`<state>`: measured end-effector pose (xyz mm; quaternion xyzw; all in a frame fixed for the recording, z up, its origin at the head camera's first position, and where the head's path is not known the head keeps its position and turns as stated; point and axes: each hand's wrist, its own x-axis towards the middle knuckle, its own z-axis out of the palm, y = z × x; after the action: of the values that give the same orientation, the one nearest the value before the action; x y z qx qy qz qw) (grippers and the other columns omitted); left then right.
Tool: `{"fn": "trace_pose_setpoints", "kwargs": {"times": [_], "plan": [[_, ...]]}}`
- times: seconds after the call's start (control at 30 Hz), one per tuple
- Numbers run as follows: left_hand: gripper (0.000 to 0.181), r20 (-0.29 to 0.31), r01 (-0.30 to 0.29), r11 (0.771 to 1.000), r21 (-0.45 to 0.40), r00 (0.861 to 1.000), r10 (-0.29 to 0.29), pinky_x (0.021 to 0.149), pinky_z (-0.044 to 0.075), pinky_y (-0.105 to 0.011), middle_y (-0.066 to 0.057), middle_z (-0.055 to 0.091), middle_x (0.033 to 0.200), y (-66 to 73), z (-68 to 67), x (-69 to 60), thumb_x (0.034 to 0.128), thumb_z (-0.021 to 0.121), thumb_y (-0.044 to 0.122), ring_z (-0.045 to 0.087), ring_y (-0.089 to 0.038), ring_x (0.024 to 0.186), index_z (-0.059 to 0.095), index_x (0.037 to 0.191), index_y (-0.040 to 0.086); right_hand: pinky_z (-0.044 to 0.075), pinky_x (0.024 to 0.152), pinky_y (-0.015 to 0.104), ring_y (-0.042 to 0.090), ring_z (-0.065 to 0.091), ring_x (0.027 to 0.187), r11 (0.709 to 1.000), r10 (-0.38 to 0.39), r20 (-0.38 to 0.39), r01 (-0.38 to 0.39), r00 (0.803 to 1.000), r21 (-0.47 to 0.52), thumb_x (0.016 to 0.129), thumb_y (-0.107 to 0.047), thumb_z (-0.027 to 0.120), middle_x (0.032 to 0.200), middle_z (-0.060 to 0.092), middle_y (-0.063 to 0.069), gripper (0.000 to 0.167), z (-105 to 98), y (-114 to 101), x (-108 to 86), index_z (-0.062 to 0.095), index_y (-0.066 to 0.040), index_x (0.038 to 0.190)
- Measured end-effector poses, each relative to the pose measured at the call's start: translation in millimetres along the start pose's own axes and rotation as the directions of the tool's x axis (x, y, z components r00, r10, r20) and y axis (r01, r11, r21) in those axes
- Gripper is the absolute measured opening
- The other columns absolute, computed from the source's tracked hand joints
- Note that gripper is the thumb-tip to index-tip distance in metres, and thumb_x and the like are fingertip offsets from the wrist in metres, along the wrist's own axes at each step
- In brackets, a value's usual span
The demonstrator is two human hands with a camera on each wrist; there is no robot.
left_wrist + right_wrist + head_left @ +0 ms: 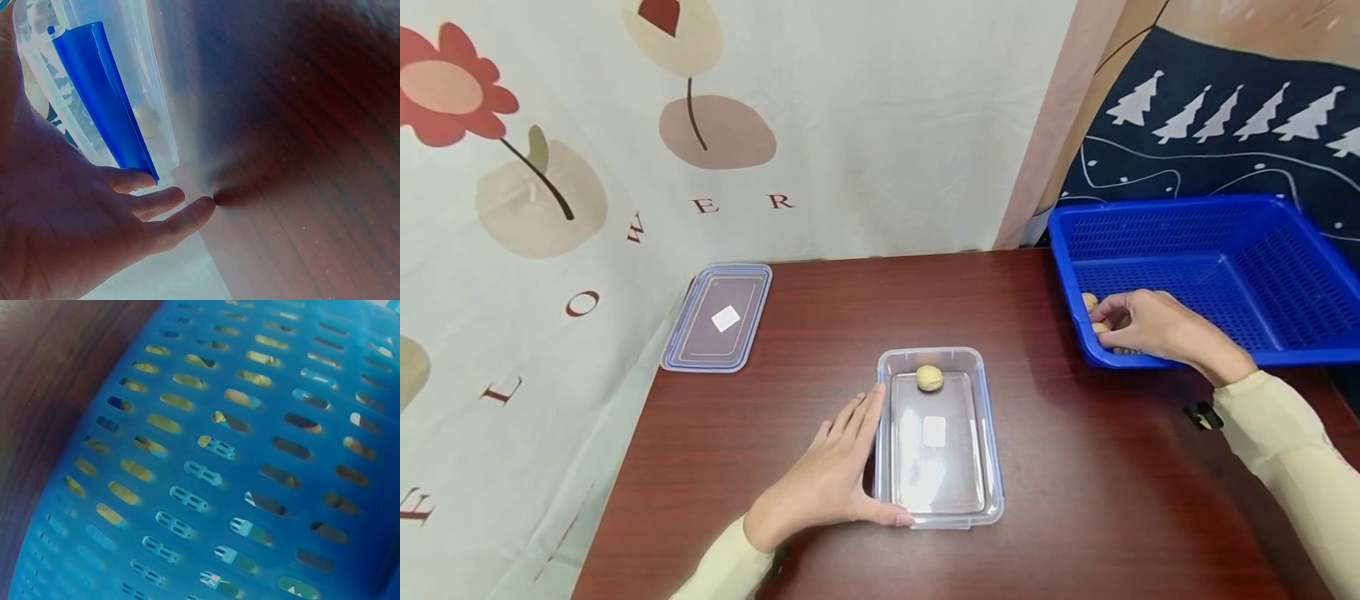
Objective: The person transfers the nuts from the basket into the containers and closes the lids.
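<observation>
A clear plastic box [934,467] stands on the table with one walnut [929,378] at its far end. My left hand [831,479] rests against its left side, fingers extended and thumb at the near edge; in the left wrist view the hand [69,212] lies beside the box's blue latch [106,100]. My right hand [1157,327] reaches into the blue basket [1225,283] at its near left corner, fingers curled at a walnut [1100,327]. Another walnut [1088,302] lies just beyond. The right wrist view shows the basket's slotted wall [187,481], with yellowish shapes behind it; the hand is hidden there.
A lid [715,321] with blue edging lies at the table's back left, near the flowered curtain [880,125]. Dark cloth [1210,158] with white trees hangs behind the basket. The basket's rim stands above the table at the right.
</observation>
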<state>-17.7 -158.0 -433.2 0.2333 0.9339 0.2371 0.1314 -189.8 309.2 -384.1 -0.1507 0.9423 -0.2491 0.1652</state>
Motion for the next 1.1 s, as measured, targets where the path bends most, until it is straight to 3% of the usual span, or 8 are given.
{"fn": "trace_pose_setpoints", "kwargs": {"times": [0.27,0.43,0.63,1.1], "plan": [[0.159,-0.007,-0.003,1.000,0.003,1.000,0.003,0.115,0.028,-0.079,-0.018,0.017,0.180,0.1,0.0,-0.3,0.0688,0.086,0.084,0.018,-0.041,0.163,-0.007,0.176,0.013,0.046,0.068,0.040,0.031,0.060,0.094,0.998,0.041,-0.168,-0.034,0.985,0.048,0.100,-0.035,0.080,0.113,0.075,0.016,0.046,6,-1,-12.3,0.075,-0.001,0.130],[0.159,-0.004,-0.009,1.000,0.007,1.000,0.009,0.116,0.028,-0.078,-0.019,0.018,0.179,0.3,0.7,-1.7,0.0693,0.085,0.085,0.019,-0.042,0.163,-0.007,0.176,0.012,0.040,0.055,0.036,0.027,0.054,0.076,0.996,0.049,-0.311,-0.021,0.949,0.091,0.099,-0.038,0.082,0.087,0.067,0.009,0.042,10,-3,-21.2,0.077,-0.006,0.127],[0.158,-0.015,-0.015,1.000,0.010,1.000,0.015,0.115,0.028,-0.079,-0.020,0.018,0.179,1.4,-0.2,-1.0,0.0694,0.086,0.083,0.020,-0.043,0.163,-0.006,0.176,0.011,0.038,0.050,0.035,0.025,0.052,0.068,0.994,0.036,-0.436,0.015,0.899,0.112,0.097,-0.038,0.085,0.076,0.059,0.007,0.040,9,-6,-26.5,0.077,-0.011,0.125],[0.158,-0.013,-0.017,1.000,0.025,1.000,0.018,0.117,0.028,-0.077,-0.020,0.017,0.179,0.3,-0.1,-1.0,0.0696,0.085,0.085,0.020,-0.043,0.163,-0.006,0.175,0.010,0.035,0.052,0.028,0.015,0.050,0.068,0.978,0.002,-0.585,0.120,0.811,0.170,0.095,-0.028,0.088,0.077,0.060,0.007,0.032,22,-14,-27.6,0.078,-0.017,0.124]]}}
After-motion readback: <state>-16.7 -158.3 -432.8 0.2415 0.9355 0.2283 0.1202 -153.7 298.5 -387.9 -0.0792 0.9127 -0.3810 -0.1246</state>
